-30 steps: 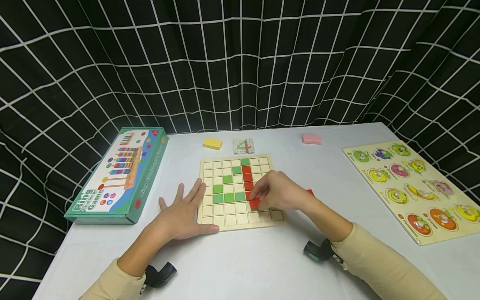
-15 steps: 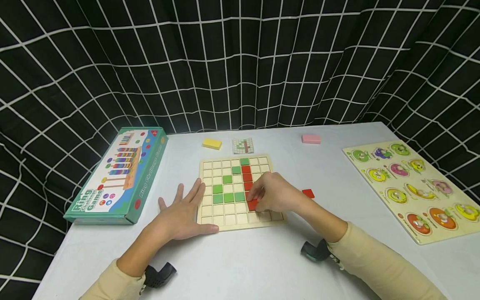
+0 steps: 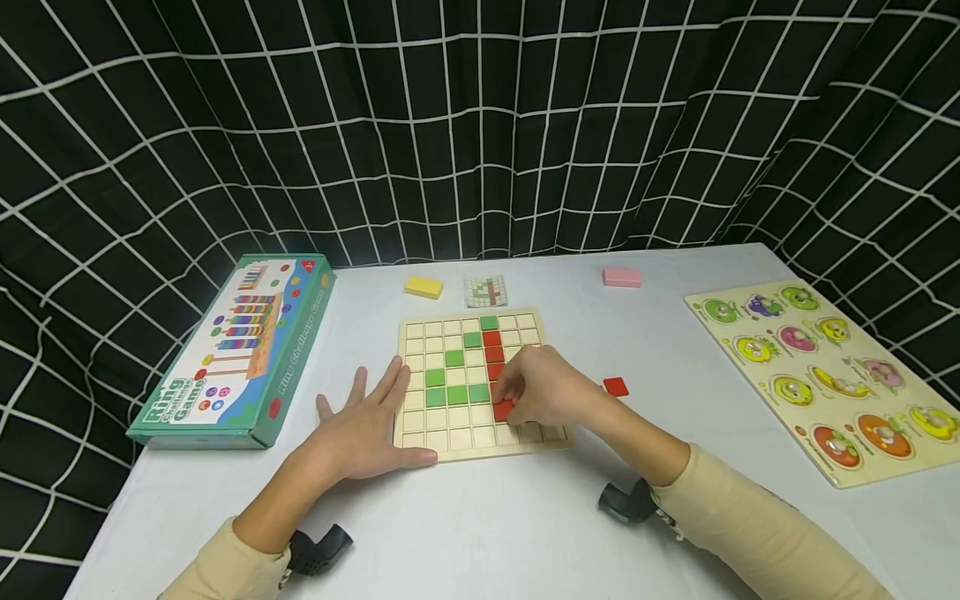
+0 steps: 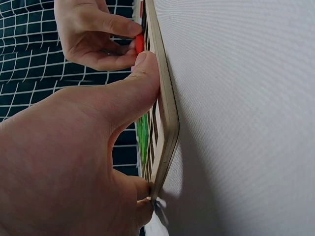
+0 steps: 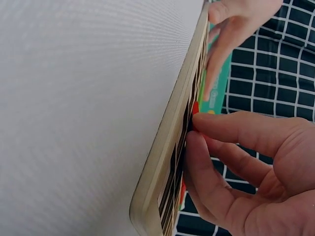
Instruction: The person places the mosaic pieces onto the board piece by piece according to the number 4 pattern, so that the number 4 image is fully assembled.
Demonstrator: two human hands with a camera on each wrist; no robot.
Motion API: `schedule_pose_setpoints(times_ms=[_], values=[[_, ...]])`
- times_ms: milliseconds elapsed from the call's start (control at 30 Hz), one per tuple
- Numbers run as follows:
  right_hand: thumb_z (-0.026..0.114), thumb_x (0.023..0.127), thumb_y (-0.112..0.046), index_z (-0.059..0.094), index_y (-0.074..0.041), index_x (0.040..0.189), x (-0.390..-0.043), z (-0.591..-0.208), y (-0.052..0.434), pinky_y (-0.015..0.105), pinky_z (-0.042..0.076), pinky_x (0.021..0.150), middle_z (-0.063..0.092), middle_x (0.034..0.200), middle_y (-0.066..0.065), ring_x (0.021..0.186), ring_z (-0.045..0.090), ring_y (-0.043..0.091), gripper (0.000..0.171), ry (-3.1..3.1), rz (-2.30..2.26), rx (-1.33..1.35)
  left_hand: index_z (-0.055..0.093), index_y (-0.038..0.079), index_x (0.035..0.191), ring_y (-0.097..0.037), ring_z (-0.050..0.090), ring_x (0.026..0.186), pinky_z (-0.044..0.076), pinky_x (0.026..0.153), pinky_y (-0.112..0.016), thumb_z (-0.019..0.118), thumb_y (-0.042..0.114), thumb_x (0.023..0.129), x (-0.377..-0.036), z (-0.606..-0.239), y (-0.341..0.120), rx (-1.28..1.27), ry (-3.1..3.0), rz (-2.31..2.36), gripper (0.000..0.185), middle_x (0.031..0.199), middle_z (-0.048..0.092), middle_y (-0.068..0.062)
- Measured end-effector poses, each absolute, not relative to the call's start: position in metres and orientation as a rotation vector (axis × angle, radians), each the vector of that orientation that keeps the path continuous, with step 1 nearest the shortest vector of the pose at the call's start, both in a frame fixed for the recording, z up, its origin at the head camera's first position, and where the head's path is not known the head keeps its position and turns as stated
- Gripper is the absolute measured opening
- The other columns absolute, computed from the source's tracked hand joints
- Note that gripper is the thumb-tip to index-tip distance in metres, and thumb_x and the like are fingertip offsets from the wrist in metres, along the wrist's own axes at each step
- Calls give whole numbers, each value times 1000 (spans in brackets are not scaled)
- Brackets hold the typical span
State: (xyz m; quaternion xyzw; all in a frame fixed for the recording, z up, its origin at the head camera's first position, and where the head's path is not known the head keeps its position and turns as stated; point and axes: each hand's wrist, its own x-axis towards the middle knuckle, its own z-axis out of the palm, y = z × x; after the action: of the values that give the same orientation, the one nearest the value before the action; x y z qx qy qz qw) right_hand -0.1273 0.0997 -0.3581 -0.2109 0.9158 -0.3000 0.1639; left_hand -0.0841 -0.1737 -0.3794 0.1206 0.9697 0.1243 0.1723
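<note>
A wooden grid board (image 3: 461,446) lies on the table, with green tiles (image 3: 454,358) in a slanting line and a row, and a column of red tiles (image 3: 492,339) beside them. My right hand (image 3: 547,385) pinches a red square tile (image 3: 502,411) with thumb and fingertips at the lower end of that column; the left wrist view shows the red tile (image 4: 140,43) between its fingers. My left hand (image 3: 363,429) rests spread on the board's left side, its thumb on the front edge. The right hand hides some cells.
One loose red tile (image 3: 616,387) lies right of the board. Behind the board are a pattern card (image 3: 486,292), a yellow block (image 3: 424,287) and a pink block (image 3: 622,277). A game box (image 3: 240,350) stands left; a fruit puzzle board (image 3: 817,375) lies right.
My right hand has shifted slightly left and toward me with the red tile, and the loose red tile behind the forearm has come into fuller view. The left hand stays put.
</note>
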Motion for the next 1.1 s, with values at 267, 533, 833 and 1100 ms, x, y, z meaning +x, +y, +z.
schedule_pose_setpoints(times_ms=[267,533,833,1100], values=[[88,70,5,81,-13,85,-127,-357,100,28,55,72,72,77,-2,76,62,13,24,2607,-860,-632,13,12,169,-52,5,159,9,103,-93,70,78,80,-83,-378,-174,341,2746,365,124,178,3,-3],[85,71,5,80,-12,87,-126,-355,104,27,56,73,74,79,-1,75,64,12,23,2582,-891,-661,13,13,169,-52,5,159,9,103,-93,70,78,80,-83,-377,-174,342,2743,369,124,178,4,-3],[84,73,5,80,-11,89,-127,-353,109,28,58,74,76,84,-1,76,68,14,23,2525,-939,-595,13,13,169,-53,4,159,7,103,-93,70,79,80,-84,-378,-174,340,2742,375,125,178,4,-3],[80,76,4,82,-13,91,-131,-352,120,28,57,76,79,90,-3,79,69,12,23,2543,-948,-640,12,14,169,-52,4,159,7,103,-93,69,79,80,-84,-379,-174,342,2740,373,125,178,2,-2]])
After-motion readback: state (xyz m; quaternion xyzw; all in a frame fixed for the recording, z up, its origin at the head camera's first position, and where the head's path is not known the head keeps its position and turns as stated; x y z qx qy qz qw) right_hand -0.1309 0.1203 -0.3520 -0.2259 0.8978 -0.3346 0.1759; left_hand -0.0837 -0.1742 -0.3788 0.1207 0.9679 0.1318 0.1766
